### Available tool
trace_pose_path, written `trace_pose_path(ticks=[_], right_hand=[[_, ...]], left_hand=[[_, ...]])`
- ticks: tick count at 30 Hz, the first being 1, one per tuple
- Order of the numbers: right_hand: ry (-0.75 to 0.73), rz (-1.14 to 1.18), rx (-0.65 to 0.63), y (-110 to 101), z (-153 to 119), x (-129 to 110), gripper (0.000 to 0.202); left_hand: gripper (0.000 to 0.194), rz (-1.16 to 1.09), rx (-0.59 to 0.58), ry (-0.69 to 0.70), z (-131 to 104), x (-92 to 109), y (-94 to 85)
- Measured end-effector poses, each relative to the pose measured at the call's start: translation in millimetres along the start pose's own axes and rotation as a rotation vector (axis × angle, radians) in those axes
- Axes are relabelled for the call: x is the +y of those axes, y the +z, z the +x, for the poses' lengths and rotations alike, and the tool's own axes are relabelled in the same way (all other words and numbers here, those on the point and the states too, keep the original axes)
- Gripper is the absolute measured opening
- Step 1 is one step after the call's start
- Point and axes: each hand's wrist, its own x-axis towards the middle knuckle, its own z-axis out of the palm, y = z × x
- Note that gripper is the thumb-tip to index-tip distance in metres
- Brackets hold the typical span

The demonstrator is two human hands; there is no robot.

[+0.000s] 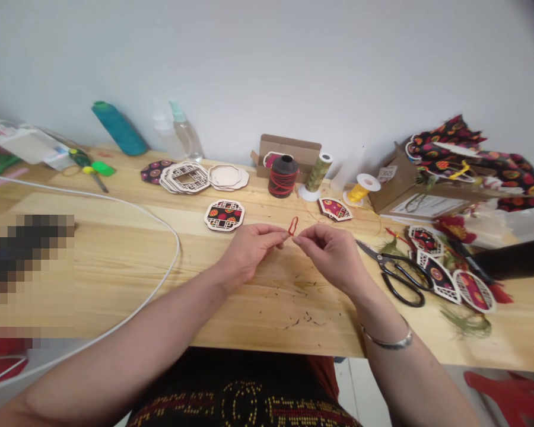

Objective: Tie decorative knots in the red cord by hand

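Observation:
A small loop of red cord [294, 225] stands up between my two hands over the middle of the table. My left hand [258, 246] pinches the cord from the left, thumb against forefinger. From the other side, my right hand [327, 252] pinches it too, the fingertips of both hands almost meeting. Just left of my left hand lies an octagonal wooden piece [225, 216] with a dark floral panel. Black-handled scissors [398, 270] rest beside my right wrist. A fan-shaped piece [334, 209] lies beyond my right hand.
Along the wall stand a red cord spool [283, 177], a yellow thread spool [362, 188], a teal thread cone [120, 128] and a cardboard box [391, 184] topped with fabric. Finished ornaments [438, 276] lie right. A white cable [177, 249] curves across the left side.

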Motion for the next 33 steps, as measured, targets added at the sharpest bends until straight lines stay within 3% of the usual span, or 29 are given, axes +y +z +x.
trace_pose_path(ticks=[4, 14, 19, 22, 25, 28, 33], right_hand=[[-0.157, -0.134, -0.028, 9.0, -6.0, 2.9, 0.014], [-0.530, -0.874, -0.017, 19.9, -15.4, 7.4, 0.025], [-0.654, -0.947, -0.057, 21.6, -17.8, 0.6, 0.029], [-0.715, -0.761, -0.052, 19.3, -15.7, 1.7, 0.026], [-0.622, -0.394, 0.149, 14.6, -10.3, 4.0, 0.017], [-0.366, -0.102, 0.293, 11.9, -2.9, 7.6, 0.019], [0.072, 0.282, 0.028, 15.1, 5.5, 12.2, 0.024]], left_hand=[[0.015, -0.088, -0.017, -0.034, 0.0, -0.3, 1.2], [0.015, -0.269, -0.042, -0.168, 2.4, 0.4, 0.4], [0.014, -0.306, -0.065, -0.202, 2.6, -0.3, 0.6], [0.013, -0.313, -0.076, -0.200, 2.9, -1.5, -0.1], [0.013, -0.300, -0.072, -0.171, 2.8, -1.2, -1.0], [0.015, -0.257, -0.092, -0.156, 2.4, -0.2, -1.3], [0.015, -0.189, -0.124, -0.134, 1.3, 0.2, 0.0]])
